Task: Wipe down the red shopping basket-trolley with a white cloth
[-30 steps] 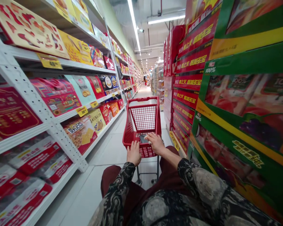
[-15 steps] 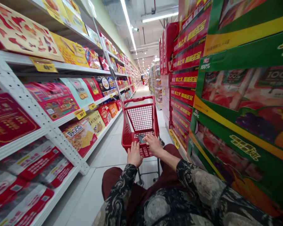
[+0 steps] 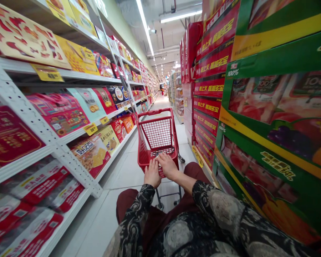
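Observation:
A small red shopping cart [image 3: 140,142] stands in front of my knees, its basket walls of red plastic mesh. My left hand [image 3: 152,174] lies over the near rim of the basket, fingers together and curled over the edge. Beside it, my right hand [image 3: 168,166] reaches over the same rim with bent fingers, its fingertips close to those of the left. A small dark grey thing [image 3: 157,154] shows just past the right fingertips; the fingers hide most of it, so its kind is unclear.
White shelves [image 3: 56,151] with boxed snacks and yellow price tags line the left. On the right rise stacked red drink cartons [image 3: 210,87] and green juice boxes [image 3: 273,142]. A pale tiled floor [image 3: 117,175] runs down the aisle between them.
My right hand has shifted left, closer to my left hand, and the dark grey thing has moved left with it and is more covered. The cart has shifted slightly left in view.

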`<state>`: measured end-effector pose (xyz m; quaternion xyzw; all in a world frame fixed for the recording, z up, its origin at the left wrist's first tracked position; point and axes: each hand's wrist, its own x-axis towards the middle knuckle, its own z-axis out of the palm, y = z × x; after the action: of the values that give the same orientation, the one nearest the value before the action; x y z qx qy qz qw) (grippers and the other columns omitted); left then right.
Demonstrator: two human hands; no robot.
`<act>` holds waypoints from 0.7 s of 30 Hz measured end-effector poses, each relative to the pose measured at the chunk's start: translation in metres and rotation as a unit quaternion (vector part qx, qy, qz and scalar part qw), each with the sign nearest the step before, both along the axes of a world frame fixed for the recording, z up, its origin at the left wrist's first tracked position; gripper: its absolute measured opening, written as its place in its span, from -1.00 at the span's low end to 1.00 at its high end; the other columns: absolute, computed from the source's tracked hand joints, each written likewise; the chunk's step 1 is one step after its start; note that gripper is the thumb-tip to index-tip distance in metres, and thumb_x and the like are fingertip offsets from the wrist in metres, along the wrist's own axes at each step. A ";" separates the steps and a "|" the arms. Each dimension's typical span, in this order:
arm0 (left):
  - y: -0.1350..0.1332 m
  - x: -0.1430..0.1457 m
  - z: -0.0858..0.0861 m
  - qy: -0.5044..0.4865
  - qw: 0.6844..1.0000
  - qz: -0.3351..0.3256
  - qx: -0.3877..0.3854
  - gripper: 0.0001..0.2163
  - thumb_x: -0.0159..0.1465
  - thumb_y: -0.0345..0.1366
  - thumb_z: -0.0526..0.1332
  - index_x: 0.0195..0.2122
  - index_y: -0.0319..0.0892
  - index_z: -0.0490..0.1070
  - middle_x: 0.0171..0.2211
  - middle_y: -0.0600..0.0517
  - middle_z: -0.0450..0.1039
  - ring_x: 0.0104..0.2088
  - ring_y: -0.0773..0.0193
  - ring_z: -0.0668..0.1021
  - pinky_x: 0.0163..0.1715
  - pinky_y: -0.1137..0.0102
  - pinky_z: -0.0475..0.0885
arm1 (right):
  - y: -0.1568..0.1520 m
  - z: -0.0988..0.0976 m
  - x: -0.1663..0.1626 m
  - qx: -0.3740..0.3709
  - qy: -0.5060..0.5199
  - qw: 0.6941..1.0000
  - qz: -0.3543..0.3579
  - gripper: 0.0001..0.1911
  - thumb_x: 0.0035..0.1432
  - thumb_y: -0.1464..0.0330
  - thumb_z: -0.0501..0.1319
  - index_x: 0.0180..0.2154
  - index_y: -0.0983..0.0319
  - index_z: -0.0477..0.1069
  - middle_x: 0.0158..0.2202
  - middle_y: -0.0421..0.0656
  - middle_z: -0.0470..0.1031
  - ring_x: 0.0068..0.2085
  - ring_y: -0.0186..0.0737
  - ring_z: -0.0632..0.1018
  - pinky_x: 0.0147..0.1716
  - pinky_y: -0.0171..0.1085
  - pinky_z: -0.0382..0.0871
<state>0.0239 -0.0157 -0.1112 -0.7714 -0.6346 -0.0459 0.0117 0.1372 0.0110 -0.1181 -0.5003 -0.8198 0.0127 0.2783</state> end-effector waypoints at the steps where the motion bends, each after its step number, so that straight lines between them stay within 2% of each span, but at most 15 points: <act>1: 0.000 -0.002 -0.001 -0.002 1.000 0.000 0.002 -0.36 0.10 -0.43 0.04 0.25 -0.26 -0.06 0.30 -0.12 -0.13 0.29 0.11 -0.04 0.20 0.08 -0.01 | 0.001 0.000 0.000 0.007 -0.003 1.000 0.002 -0.62 0.24 0.46 -0.03 0.07 0.26 0.29 0.19 -0.02 0.21 0.23 -0.08 0.15 0.14 -0.05 0.07; 3: 0.000 -0.008 -0.005 -0.016 0.999 0.029 0.016 -0.36 0.09 -0.39 0.08 0.24 -0.21 -0.03 0.30 -0.14 -0.15 0.29 0.06 -0.05 0.19 0.04 -0.01 | 0.004 0.000 0.009 0.020 -0.004 1.000 -0.016 -0.61 0.23 0.48 -0.03 0.07 0.26 0.29 0.19 -0.02 0.20 0.23 -0.07 0.14 0.15 -0.04 0.06; 7: -0.001 -0.021 -0.019 -0.058 0.987 0.133 0.068 -0.35 0.08 -0.39 0.11 0.23 -0.17 -0.01 0.31 -0.20 -0.21 0.29 -0.01 -0.08 0.16 -0.03 0.02 | 0.010 -0.001 0.044 0.036 0.014 0.995 -0.090 -0.55 0.21 0.54 -0.04 0.12 0.25 0.23 0.22 -0.01 0.15 0.25 -0.06 0.08 0.16 -0.01 0.00; 9: -0.002 -0.024 -0.024 -0.084 0.982 0.146 0.082 -0.34 0.07 -0.40 0.11 0.23 -0.20 -0.01 0.31 -0.24 -0.24 0.29 -0.03 -0.09 0.16 0.01 0.05 | 0.009 -0.002 0.050 0.045 0.023 0.994 -0.100 -0.51 0.19 0.56 -0.04 0.15 0.23 0.20 0.23 -0.02 0.12 0.26 -0.07 0.05 0.17 0.01 -0.03; 11: -0.001 -0.025 -0.025 -0.107 0.980 0.145 0.085 -0.34 0.06 -0.39 0.13 0.23 -0.26 -0.01 0.30 -0.29 -0.25 0.29 -0.07 -0.09 0.15 0.05 0.10 | 0.006 -0.003 0.042 0.041 0.024 0.996 -0.079 -0.52 0.19 0.56 -0.04 0.14 0.23 0.21 0.23 -0.01 0.12 0.27 -0.09 0.05 0.18 0.01 -0.05; 15: -0.001 -0.028 -0.022 -0.118 0.983 0.122 0.070 -0.32 0.03 -0.38 0.16 0.22 -0.32 0.01 0.29 -0.33 -0.22 0.28 -0.13 -0.09 0.15 0.07 0.11 | -0.004 -0.003 0.004 0.014 0.013 1.000 -0.009 -0.56 0.20 0.53 -0.03 0.12 0.28 0.23 0.22 0.02 0.14 0.26 -0.09 0.07 0.18 -0.02 0.00; 18: -0.002 -0.027 -0.018 -0.113 0.984 0.122 0.060 -0.32 0.03 -0.38 0.16 0.21 -0.28 0.01 0.29 -0.31 -0.20 0.28 -0.12 -0.07 0.14 0.02 0.12 | -0.007 -0.003 -0.017 0.017 0.010 0.999 0.039 -0.57 0.21 0.52 -0.02 0.12 0.27 0.23 0.22 0.01 0.13 0.26 -0.10 0.08 0.17 -0.03 0.04; 21: -0.002 -0.018 -0.013 -0.129 0.979 0.132 0.089 -0.37 0.07 -0.40 0.10 0.21 -0.27 0.01 0.29 -0.27 -0.15 0.28 -0.08 -0.05 0.14 -0.06 0.07 | -0.006 -0.005 -0.019 0.013 0.026 0.998 0.051 -0.54 0.19 0.52 -0.01 0.13 0.29 0.20 0.22 0.02 0.13 0.25 -0.11 0.09 0.17 -0.07 0.06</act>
<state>0.0058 -0.0180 -0.1240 -0.6645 -0.7203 -0.1990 0.0045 0.1180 0.0054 -0.1232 -0.4538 -0.8368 0.0287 0.3049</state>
